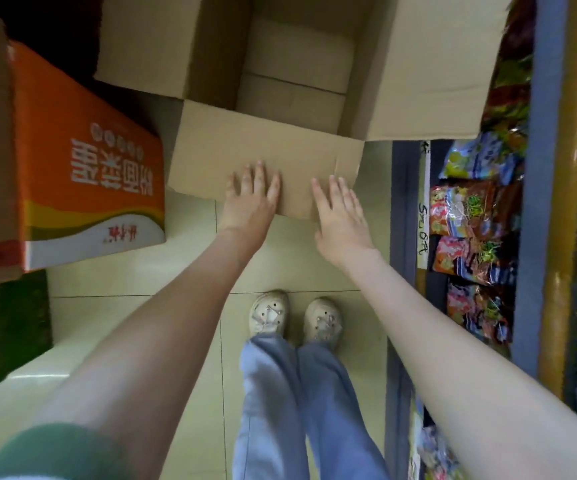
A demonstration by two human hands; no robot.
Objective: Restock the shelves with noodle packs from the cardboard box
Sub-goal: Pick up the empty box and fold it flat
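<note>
- Head view, looking straight down an aisle at the floor [124,306], pale tiles.
- Box [418,64], plain brown cardboard, sits on the floor ahead of the feet, top open, all flaps folded outward.
- Inside the box: pale cardboard panels with a seam across. Cannot tell whether these are the box bottom or inner cartons.
- Near flap [238,147] lies spread toward the person, almost level.
- Left hand [252,195]: palm down over the near flap's front edge, fingers [257,174] straight and close together, holding nothing.
- Right hand [342,223]: palm down just beside the left, fingers [332,192] straight and slightly apart, tips over the flap's right front corner, holding nothing.
- Whether either palm truly presses the flap, cannot tell.
- Both forearms bare; green sleeve [55,452] at the left arm's lower end.
- Shelves [536,202] run down the right side, blue-grey frame, touching or just beside the box's right flap.
- Packs [470,209], bright red, orange and blue wrappers, lie in a row on the lower shelf; more in yellow at the far right edge.
- White strip with handwriting [423,223] along the shelf's front lip; not legible.
- Orange carton [86,174] with white printed characters stands left of the box, stacked on a dark green carton [3,327].
- Shoes [269,317], pale, side by side below the hands; blue trousers [280,393] above them.
</note>
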